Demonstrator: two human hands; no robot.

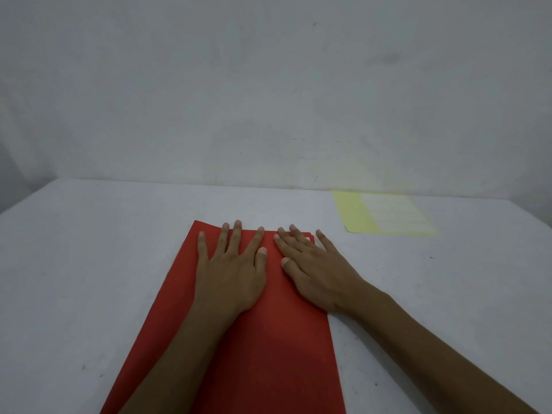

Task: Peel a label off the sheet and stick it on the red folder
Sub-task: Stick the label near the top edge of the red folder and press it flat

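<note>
**Both hands flat on the red folder, label sheet off to the side**

Head view: the left hand (pixel 231 265) lies palm down on the red folder (pixel 268 354), fingers spread apart and straight, gripping nothing. Its fingertips reach the folder's far edge, and the middle ones appear to pass just beyond it onto the bench (pixel 89 264). The right hand (pixel 316 273) lies beside it, also palm down with fingers splayed and holding nothing; it covers the folder's far right corner, and its little finger extends past the folder's right edge over the bench. The two thumbs sit near each other in the middle of the folder without touching. Both forearms run back across the folder toward the camera, the right one crossing the folder's right edge.

The folder lies flat on the bench, its long side running away from the camera and its near end cut off by the bottom of the frame. A small pale patch shows at the folder's far right corner, between the right hand's fingers; it may be a label, but it is too hidden to tell.

The label sheet (pixel 385 213), pale yellow with rows of whitish labels, lies flat on the bench well beyond and to the right of the folder, close to the wall (pixel 268 85).
</note>
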